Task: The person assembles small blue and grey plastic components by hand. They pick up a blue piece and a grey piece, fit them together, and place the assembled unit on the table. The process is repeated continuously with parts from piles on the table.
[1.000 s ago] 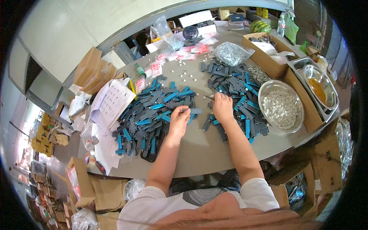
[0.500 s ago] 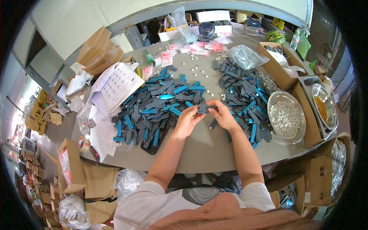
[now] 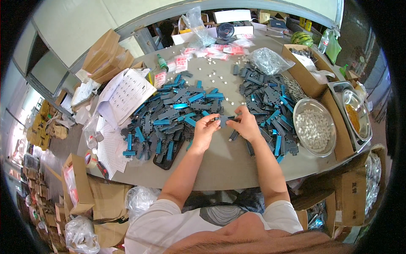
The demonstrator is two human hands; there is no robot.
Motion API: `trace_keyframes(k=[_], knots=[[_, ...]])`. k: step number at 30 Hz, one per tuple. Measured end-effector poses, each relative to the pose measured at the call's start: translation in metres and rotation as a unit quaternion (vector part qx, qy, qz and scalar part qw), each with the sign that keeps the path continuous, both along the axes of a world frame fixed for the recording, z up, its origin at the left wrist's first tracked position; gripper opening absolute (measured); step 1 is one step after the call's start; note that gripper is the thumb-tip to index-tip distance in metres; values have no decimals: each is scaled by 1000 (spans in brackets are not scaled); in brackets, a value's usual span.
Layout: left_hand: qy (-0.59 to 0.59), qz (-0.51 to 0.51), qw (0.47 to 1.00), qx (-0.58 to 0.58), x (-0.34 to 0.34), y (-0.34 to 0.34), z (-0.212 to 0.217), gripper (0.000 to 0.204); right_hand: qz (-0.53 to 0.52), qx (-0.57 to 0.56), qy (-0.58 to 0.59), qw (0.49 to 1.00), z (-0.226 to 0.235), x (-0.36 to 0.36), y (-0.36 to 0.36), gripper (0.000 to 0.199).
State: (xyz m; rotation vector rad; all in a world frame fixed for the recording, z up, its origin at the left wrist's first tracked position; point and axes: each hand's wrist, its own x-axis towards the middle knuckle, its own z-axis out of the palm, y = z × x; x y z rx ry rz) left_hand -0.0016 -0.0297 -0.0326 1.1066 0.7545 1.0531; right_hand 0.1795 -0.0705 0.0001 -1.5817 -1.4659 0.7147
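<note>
Both hands pinch one small dark plastic part over the grey table

The left hand (image 3: 204, 132) and right hand (image 3: 245, 125) each close fingertips on the dark part (image 3: 223, 120), held just above the table (image 3: 228, 165) between the left pile of parts (image 3: 173, 114) and the right pile (image 3: 266, 97) — a loose pinch could drop it among lookalikes, and a stray elbow could nudge the steel bowl of white pieces (image 3: 314, 127) near the edge.

The small dark part (image 3: 223, 121) is mostly covered by both hands' fingertips; the scattered white bits (image 3: 220, 70) are too small to identify.
</note>
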Motion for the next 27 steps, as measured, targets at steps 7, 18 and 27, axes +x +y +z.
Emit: trace_keyframes(k=[7,18,27], knots=[[-45,27,998,18,0,-1,5,30,83,17,45,995,-8,12,7,39],[-139,1,990,-2,2,-7,17,33,143,74,200,967,-13,15,6,41],[-89,339,928,125,-29,34,28,41,-191,163,-304,919,-26,53,18,14]])
